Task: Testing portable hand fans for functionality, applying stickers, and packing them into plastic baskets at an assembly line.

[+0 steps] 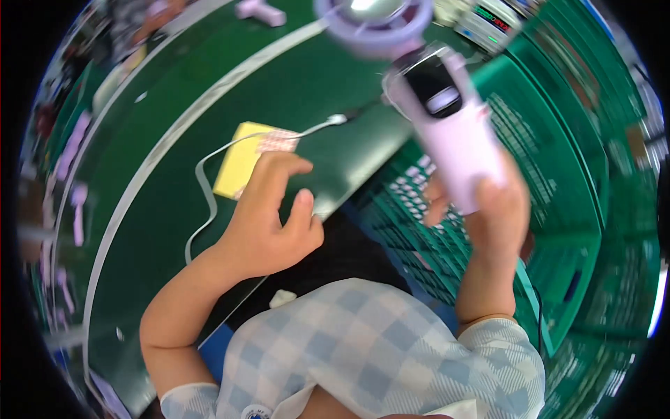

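My right hand (492,209) grips the pale pink handle of a hand-held fan (447,115) and holds it up close to the camera; its lilac round head (373,24) is at the top edge. My left hand (269,220) hovers over the green table (279,91) with its fingers curled and apart, holding nothing. Its fingertips are near a yellow pad (241,157) with a pink patterned piece on it. A white cable (209,188) with a plug end (337,119) runs across the table beside that hand.
A green plastic crate (558,174) stands to the right below the fan, with small pale parts showing through its mesh. More pink fans (259,10) lie far off on the table and along the left rim. A white stripe (174,126) crosses the table.
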A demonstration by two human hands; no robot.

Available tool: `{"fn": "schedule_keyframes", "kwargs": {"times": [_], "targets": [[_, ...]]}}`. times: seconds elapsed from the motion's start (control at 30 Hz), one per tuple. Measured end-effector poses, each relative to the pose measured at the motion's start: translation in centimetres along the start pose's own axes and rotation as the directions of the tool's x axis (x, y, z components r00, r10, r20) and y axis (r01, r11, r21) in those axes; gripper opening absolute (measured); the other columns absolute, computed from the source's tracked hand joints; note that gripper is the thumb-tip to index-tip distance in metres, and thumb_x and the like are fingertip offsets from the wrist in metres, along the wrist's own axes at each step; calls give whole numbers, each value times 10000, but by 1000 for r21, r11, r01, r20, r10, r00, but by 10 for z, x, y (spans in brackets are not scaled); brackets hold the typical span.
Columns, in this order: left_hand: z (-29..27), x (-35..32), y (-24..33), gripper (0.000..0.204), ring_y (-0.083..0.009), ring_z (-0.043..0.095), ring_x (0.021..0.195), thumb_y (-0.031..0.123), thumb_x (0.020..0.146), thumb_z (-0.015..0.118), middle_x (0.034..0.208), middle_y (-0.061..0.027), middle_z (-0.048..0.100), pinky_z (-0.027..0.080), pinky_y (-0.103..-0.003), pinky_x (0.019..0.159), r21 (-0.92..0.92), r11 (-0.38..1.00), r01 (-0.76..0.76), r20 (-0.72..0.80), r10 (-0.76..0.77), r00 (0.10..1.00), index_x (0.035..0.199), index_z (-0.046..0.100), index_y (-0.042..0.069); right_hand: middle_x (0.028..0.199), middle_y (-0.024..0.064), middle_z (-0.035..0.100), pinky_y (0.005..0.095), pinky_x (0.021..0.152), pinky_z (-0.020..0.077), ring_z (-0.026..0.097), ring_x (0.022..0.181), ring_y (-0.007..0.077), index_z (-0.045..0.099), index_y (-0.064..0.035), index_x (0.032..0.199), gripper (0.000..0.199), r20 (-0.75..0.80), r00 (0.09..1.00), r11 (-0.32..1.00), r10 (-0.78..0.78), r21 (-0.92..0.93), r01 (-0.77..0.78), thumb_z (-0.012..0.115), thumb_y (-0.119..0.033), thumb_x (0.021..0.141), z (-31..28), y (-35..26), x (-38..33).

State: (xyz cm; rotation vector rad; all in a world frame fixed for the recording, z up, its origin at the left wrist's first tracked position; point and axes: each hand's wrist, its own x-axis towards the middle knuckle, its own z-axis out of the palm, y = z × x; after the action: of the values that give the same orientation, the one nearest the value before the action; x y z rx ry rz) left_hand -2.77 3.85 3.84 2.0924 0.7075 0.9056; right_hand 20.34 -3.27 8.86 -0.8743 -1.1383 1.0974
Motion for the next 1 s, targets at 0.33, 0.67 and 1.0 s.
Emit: {"fn": "schedule_keyframes", "kwargs": {"times": [0.33,0.67,1.0], "targets": [[82,58,-45,310,-335,467,976,9,735,497,1103,-193,434,396,-352,845,438,832,-340,310,215,926,1038,458,-47,567,80,509,173,432,330,416,421,105,518,26,822,249,-543,597,793,-591,-526,307,462,-216,822,-78,-81,78],[82,50,-27,446,-337,388,1146,24,700,524,1235,-178,374,338,-373,944,458,887,-58,250,-66,966,1133,427,-18,540,49,497,180,413,347,411,411,102,544,12,799,257,-487,861,647,143,-613,-454,488,-239,805,-294,-134,108],[93,64,-27,565,-349,352,1167,75,635,573,1259,-181,342,304,-412,963,634,774,-12,238,-180,954,1168,401,3,586,79,571,256,430,423,493,428,155,605,27,761,228,-719,465,-374,517,-678,-633,536,-183,703,-397,62,103]]}}
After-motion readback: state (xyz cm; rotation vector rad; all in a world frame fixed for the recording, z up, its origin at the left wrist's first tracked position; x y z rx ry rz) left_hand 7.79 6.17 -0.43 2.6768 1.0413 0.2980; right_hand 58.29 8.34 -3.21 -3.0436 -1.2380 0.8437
